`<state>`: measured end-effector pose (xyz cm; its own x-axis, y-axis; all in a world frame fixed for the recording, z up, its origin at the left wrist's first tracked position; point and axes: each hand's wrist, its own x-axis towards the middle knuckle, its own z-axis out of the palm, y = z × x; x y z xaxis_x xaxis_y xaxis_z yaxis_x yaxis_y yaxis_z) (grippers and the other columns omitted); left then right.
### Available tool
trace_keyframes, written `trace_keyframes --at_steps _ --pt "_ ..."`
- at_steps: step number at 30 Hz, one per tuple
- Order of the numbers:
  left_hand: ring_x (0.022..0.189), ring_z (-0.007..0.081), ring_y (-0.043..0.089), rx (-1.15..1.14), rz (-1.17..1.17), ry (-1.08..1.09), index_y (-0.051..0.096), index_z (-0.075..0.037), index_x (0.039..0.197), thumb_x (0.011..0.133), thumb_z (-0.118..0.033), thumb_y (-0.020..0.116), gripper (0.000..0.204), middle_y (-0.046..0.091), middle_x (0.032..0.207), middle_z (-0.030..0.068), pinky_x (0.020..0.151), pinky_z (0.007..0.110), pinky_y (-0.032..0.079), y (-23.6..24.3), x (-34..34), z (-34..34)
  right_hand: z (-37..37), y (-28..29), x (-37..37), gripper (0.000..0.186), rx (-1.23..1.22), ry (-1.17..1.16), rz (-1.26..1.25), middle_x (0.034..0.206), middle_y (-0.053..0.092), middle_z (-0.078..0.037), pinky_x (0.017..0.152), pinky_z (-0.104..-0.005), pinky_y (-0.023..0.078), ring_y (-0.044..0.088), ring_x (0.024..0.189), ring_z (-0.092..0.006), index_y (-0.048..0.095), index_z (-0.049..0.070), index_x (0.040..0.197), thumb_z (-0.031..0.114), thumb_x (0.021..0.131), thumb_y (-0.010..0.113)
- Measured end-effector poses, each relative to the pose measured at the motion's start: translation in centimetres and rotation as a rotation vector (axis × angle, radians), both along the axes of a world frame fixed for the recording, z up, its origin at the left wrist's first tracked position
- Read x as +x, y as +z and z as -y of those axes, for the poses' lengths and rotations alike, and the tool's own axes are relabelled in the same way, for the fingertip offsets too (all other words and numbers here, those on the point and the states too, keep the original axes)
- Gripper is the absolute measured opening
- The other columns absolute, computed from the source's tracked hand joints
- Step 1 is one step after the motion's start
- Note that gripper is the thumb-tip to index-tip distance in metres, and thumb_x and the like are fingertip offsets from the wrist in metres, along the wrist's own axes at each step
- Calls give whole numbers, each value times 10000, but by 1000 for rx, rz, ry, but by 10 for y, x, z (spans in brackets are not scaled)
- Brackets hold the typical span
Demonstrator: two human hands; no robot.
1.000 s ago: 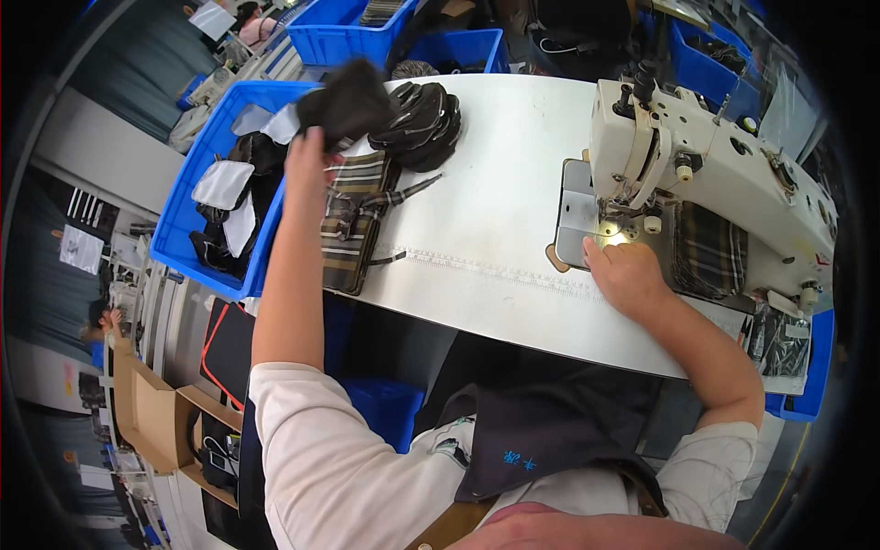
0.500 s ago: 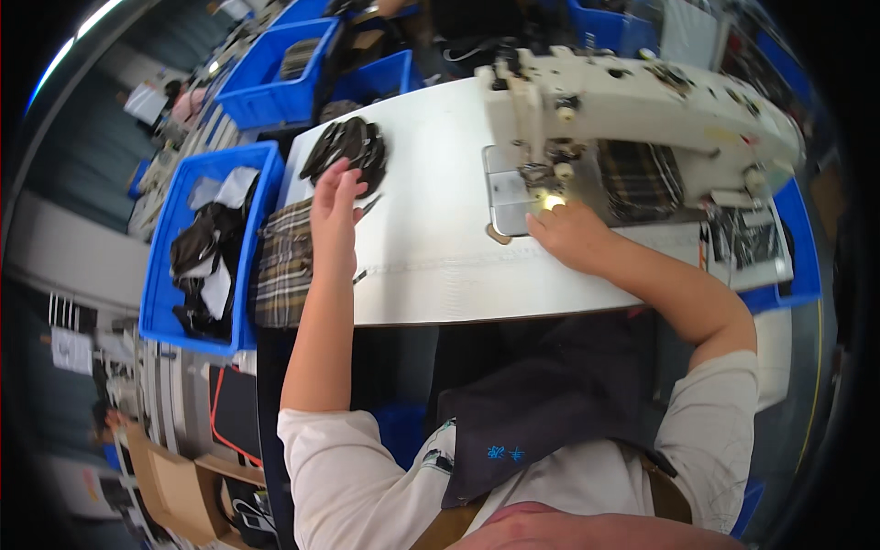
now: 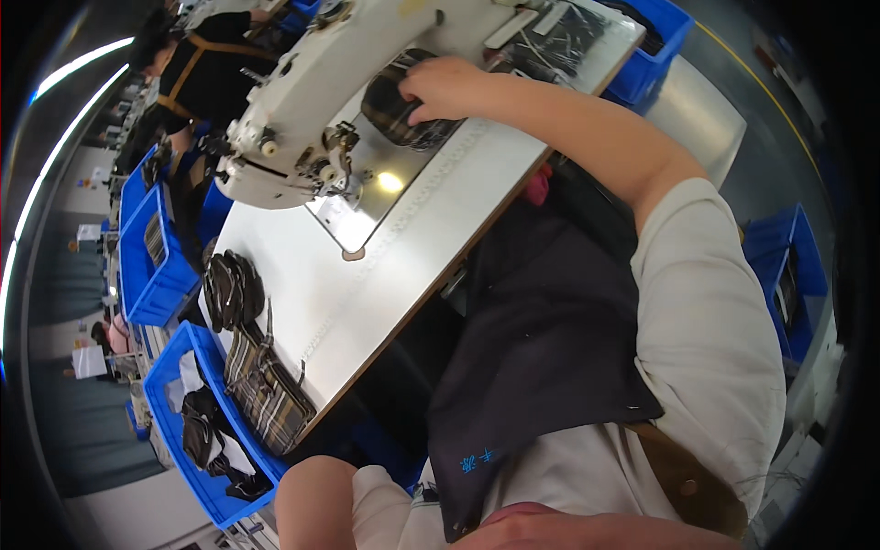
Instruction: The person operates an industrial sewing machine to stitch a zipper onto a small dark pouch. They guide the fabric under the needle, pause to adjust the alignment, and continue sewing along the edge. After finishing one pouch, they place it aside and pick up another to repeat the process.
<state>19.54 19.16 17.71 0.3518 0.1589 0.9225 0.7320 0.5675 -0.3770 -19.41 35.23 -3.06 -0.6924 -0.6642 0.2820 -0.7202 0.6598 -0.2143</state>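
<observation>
My right hand [image 3: 429,90] reaches beneath the white sewing machine's arm [image 3: 293,128], its fingers bent and gripping the edge of a stack of dark plaid fabric pieces [image 3: 390,105]. A lit metal plate [image 3: 367,220] lies under the machine's needle area. Only part of my left arm [image 3: 312,504] shows at the lower edge; that hand is not in view. A bundle of dark pieces [image 3: 234,289] and folded striped plaid cloth [image 3: 266,390] lie at the left end of the white table [image 3: 403,275].
A blue bin [image 3: 183,412] of dark and white pieces stands beside the table, more blue bins [image 3: 151,284] behind it. Another blue bin [image 3: 784,275] stands at right, and one [image 3: 651,69] near the machine's end. A co-worker [image 3: 211,69] in dark clothing works beyond the machine.
My left hand let go of a dark piece near the bundle and has left the view. My right hand moved from the needle plate to the plaid stack. The view has turned strongly rightward.
</observation>
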Motion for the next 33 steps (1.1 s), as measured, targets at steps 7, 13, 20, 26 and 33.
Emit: trace_keyframes --at_steps 7,13,20,26,33 --pt "1596 202 269 -42 -18 -33 454 -188 1547 1088 -417 426 514 410 1679 12 1159 402 270 1 8 -9 24 -2 -16 184 50 -1 -32 912 759 -149 791 -502 575 727 902 -365 771 68 928 201 831 688" --pt "1591 231 280 -28 -21 -49 429 -180 1566 1080 -465 420 563 395 1685 36 1173 426 275 -1 7 -15 7 6 -35 249 -126 38 226 919 771 -117 785 -462 571 726 871 -334 805 103 991 253 837 679" --pt "1584 265 292 -28 -16 -53 400 -170 1587 1071 -522 414 624 377 1693 63 1189 455 281 -2 5 -16 22 14 62 216 -295 285 141 1009 731 -94 840 -485 562 698 991 -336 767 93 941 255 870 642" --pt "1579 294 302 7 11 -94 375 -162 1605 1064 -571 409 679 362 1699 87 1203 480 286 -10 -8 -15 66 -95 159 555 -24 514 31 1672 429 -144 1300 -520 216 296 1599 -325 535 114 1538 414 1072 553" --pt "1573 328 315 11 22 -68 347 -152 1627 1055 -627 403 746 344 1706 115 1219 509 292 -11 -11 -11 118 -82 172 581 19 421 29 1692 401 -141 1316 -537 157 247 1619 -304 507 111 1576 457 1113 444"
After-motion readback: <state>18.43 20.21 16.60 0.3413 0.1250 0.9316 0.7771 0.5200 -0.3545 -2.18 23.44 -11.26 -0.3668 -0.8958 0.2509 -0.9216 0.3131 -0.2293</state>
